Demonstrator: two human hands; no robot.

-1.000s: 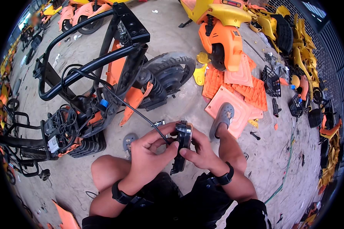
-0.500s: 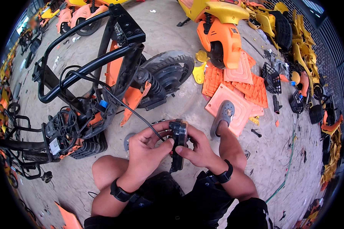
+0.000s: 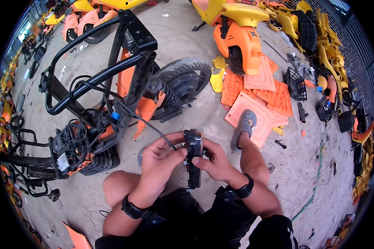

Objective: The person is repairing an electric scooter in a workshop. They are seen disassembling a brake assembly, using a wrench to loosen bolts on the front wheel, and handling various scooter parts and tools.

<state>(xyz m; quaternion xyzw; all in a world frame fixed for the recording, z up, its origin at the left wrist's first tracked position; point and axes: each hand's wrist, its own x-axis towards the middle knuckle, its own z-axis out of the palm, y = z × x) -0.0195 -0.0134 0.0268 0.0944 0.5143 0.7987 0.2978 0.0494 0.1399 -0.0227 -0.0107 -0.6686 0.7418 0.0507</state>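
Note:
Between my hands, above my lap, stands a long black lamp unit point(image 3: 194, 170), probably a scooter tail light, with a glossy lens along its right side. My right hand point(image 3: 217, 165) grips that side, thumb pressed on the housing and fingers behind. My left hand point(image 3: 160, 159) is closed at the other side, pinching the end of a black cable point(image 3: 151, 125) against the back of the housing. The pinched spot itself is hidden by thumb and fingers. From there the cable runs up to a bare black scooter frame point(image 3: 99, 79) at the left.
The frame's rear wheel point(image 3: 189, 79) lies ahead. Orange plastic panels point(image 3: 253, 110) are spread under my right foot. An orange and yellow scooter point(image 3: 243, 41) stands beyond them. Black baskets point(image 3: 295, 85) and yellow body parts point(image 3: 330, 50) pile up at the right; a green cord point(image 3: 316, 189) crosses the floor.
The view has shifted slightly. Both hands keep their hold, and the lamp unit has turned a little, showing less of its lens. The left thumb has moved slightly at the cable.

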